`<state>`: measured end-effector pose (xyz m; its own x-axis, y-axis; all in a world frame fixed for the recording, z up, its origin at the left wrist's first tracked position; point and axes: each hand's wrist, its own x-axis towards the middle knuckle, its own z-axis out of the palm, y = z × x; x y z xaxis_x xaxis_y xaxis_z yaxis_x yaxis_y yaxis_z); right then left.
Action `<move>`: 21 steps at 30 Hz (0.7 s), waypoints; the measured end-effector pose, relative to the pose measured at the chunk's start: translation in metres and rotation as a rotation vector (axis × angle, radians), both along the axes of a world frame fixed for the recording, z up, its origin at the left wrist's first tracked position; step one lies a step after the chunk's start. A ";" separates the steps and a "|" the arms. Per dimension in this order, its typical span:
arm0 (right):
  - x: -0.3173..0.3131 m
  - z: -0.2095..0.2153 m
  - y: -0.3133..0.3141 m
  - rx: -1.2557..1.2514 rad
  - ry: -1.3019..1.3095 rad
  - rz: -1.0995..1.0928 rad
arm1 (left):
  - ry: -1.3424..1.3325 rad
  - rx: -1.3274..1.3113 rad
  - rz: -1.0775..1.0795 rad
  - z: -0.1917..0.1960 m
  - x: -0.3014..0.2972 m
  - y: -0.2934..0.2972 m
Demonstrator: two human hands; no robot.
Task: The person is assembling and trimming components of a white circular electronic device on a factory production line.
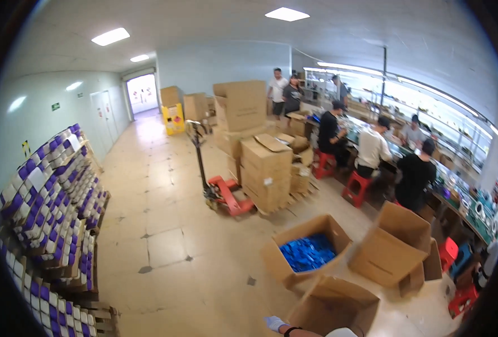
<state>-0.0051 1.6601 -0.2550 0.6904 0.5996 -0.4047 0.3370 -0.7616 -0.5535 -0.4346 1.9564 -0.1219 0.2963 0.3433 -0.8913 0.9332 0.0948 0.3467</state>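
At the lower edge my left hand shows in a pale glove, with a dark band at the wrist. It is small and blurred, so I cannot make out whether its fingers are closed. Nearest to it stands an open cardboard box, whose inside is mostly in shadow. Just beyond is another open carton, holding many shiny blue packets. A third carton leans tilted to the right of these. My right hand is out of view.
A red pallet jack stands by a pallet of stacked cartons. Purple and white packs are piled on pallets along the left wall. Several people sit on red stools at a long workbench on the right; two others stand behind.
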 end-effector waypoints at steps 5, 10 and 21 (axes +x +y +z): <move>0.133 -0.029 0.194 0.152 -0.042 -0.137 | -0.083 0.030 0.065 -0.032 0.116 0.118; 0.185 -0.044 0.263 0.030 -0.467 0.178 | -0.108 0.085 0.093 -0.034 0.212 0.274; 0.325 -0.065 0.327 -0.388 0.166 -0.292 | -0.141 0.126 -0.008 -0.047 0.488 0.546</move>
<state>0.3202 1.9873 -0.3197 0.7140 0.1753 -0.6778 0.0114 -0.9709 -0.2391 0.0536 2.5026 -0.1692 0.4184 0.4464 -0.7910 0.8749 0.0356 0.4829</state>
